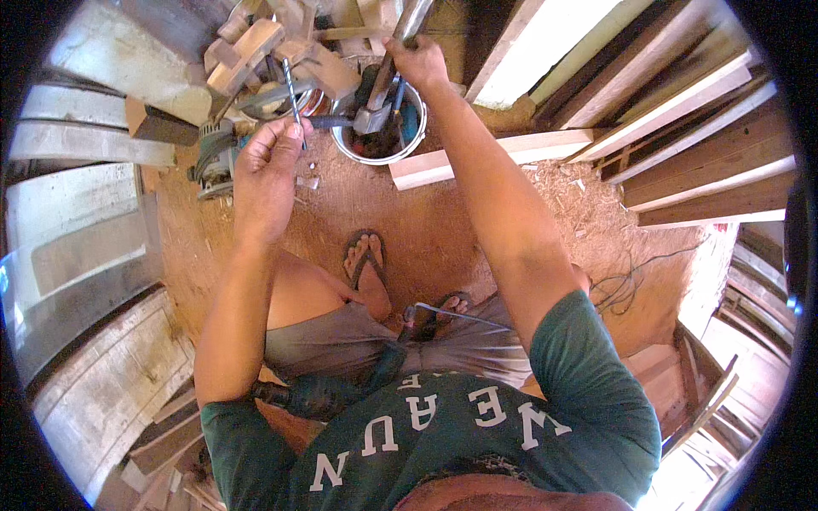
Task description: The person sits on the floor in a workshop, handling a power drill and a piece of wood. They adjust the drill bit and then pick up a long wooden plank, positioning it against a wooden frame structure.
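My left hand (274, 162) is closed, pinching a slim spiral drill bit (290, 89) between thumb and fingertips, its shaft pointing up and away. My right hand (419, 66) wraps round the handle of a hammer, whose metal head (371, 121) rests low over a white bucket (377, 158). A shiny metal length (412, 24) shows just beyond the right hand; I cannot tell whether it belongs to the same tool. Several tools fill the bucket, mostly hidden by the hammer. Across my lap lies a dark teal power drill (328, 396), partly covered by my shirt.
Wood offcuts (249, 55) are heaped beyond the left hand, above a teal power tool (218, 160). A pale wooden strip (503, 157) lies right of the bucket. Boards (682, 111) stand along the right. Shavings and a loose cord (626, 281) lie on the brown floor (196, 226).
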`<state>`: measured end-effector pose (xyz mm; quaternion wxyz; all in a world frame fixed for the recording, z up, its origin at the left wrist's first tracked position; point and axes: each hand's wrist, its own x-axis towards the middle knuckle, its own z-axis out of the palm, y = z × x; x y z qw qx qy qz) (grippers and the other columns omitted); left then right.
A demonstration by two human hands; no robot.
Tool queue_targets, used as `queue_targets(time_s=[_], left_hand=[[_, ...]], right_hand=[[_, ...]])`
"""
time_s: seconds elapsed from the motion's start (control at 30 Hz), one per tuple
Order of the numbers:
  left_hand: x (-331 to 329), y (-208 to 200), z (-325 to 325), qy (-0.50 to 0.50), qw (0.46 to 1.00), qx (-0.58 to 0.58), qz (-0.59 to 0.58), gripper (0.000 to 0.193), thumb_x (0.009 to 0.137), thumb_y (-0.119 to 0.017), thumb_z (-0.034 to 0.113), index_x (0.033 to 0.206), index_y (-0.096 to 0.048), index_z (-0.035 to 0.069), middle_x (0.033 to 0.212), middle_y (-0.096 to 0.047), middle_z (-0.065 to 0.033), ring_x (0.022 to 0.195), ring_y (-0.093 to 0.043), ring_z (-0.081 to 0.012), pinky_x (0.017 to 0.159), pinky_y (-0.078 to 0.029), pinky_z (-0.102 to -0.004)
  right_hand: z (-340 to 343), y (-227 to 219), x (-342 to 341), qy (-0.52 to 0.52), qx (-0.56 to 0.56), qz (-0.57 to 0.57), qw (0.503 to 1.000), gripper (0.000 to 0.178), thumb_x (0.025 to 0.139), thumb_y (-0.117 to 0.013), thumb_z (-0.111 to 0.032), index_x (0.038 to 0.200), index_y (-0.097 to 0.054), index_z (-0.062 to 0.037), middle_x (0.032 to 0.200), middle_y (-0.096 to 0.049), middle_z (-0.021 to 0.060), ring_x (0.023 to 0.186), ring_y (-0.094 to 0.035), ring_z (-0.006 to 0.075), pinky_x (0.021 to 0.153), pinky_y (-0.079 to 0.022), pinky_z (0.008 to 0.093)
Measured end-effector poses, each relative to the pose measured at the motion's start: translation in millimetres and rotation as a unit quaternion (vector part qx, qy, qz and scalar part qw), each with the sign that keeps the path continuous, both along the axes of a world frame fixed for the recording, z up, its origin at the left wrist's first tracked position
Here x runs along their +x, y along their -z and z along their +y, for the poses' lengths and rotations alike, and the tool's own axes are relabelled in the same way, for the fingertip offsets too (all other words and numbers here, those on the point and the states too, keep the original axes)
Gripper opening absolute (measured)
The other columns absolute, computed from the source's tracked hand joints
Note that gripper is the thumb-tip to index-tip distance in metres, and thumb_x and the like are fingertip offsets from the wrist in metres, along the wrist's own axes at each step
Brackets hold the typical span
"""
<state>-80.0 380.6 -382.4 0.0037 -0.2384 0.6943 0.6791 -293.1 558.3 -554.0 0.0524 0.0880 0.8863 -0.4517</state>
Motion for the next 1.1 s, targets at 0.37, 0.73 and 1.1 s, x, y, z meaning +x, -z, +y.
queue_targets(time_s=[0.37, 0.73, 1.1], left_hand=[[41.2, -17.3, -25.5, -0.072, 0.995, -0.001, -0.068, 0.021, 0.103, -0.053, 0.021, 0.107, -0.064, 0.003, 0.094, -0.069, -0.0041, 0.092, -0.059, -0.01, 0.093, -0.044, -0.0257], [44.2, -51.5, -18.6, -0.055, 0.994, -0.064, -0.075, 0.02, 0.103, -0.054, 0.021, 0.109, -0.064, 0.004, 0.092, -0.068, -0.0052, 0.092, -0.06, -0.0133, 0.095, -0.042, -0.0288], [67.2, -33.5, -40.6, -0.033, 0.985, -0.119, -0.117, 0.013, 0.099, -0.056, 0.009, 0.108, -0.064, 0.006, 0.082, -0.065, -0.0027, 0.083, -0.06, -0.0129, 0.087, -0.046, -0.0287]], right_hand=[[39.0, -157.5, 87.8, -0.109, -0.219, 0.154, 0.957, 0.034, 0.093, -0.07, -0.034, 0.103, -0.069, -0.0013, 0.094, -0.07, 0.0084, 0.085, -0.064, 0.0182, 0.081, -0.051, 0.0342], [130.8, -4.1, 211.5, -0.114, -0.012, -0.2, 0.973, 0.056, 0.088, -0.072, -0.049, 0.103, -0.066, 0.0043, 0.086, -0.069, 0.0148, 0.081, -0.063, 0.0189, 0.078, -0.052, 0.0345], [65.8, -43.9, 128.6, -0.208, 0.141, -0.07, 0.965, 0.061, 0.087, -0.064, -0.051, 0.12, -0.062, 0.0002, 0.11, -0.066, 0.0312, 0.104, -0.064, 0.0467, 0.09, -0.051, 0.0526]])
